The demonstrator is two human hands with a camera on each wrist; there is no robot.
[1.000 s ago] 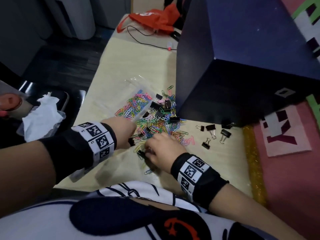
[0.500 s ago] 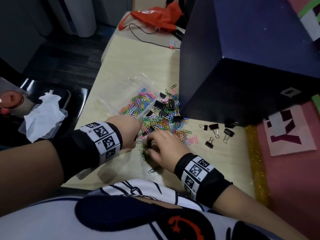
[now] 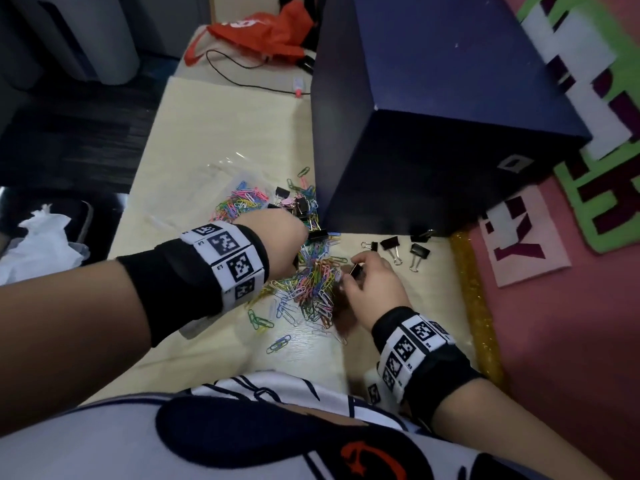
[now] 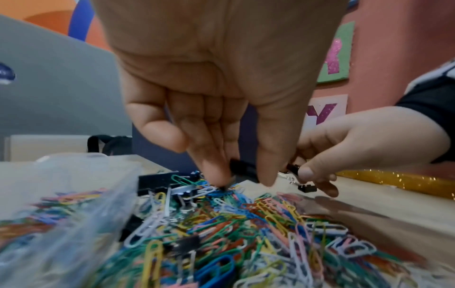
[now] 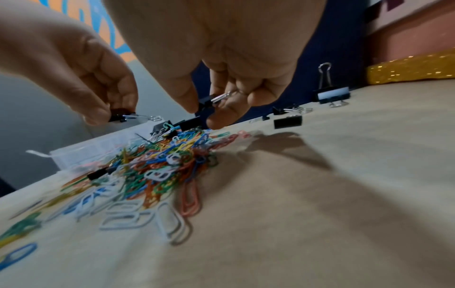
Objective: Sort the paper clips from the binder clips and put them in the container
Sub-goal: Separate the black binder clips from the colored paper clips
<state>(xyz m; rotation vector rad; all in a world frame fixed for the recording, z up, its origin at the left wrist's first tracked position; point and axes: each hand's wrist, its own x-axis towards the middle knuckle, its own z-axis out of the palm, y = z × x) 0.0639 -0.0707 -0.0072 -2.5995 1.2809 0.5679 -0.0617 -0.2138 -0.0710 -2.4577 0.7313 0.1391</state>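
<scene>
A heap of coloured paper clips (image 3: 311, 282) lies on the pale table (image 3: 214, 133), with black binder clips (image 3: 301, 204) mixed in at its far end. A clear plastic container (image 3: 239, 199) to the left of the heap holds more paper clips. My left hand (image 4: 243, 181) hangs over the heap's far left side and pinches a small black binder clip (image 5: 118, 117). At the heap's right edge, my right hand (image 3: 351, 271) pinches another black binder clip (image 5: 206, 103) just above the table. Several binder clips (image 3: 398, 247) lie apart to the right.
A large dark blue box (image 3: 433, 133) stands right behind the heap. A gold glitter strip (image 3: 474, 299) borders the table's right edge. A red bag (image 3: 266, 32) and a black cable (image 3: 242, 81) lie at the far end. White tissue (image 3: 38, 244) sits off the table's left side.
My right hand has moved from the near side of the heap to its right edge, now with a binder clip pinched. My left hand has shifted farther over the heap.
</scene>
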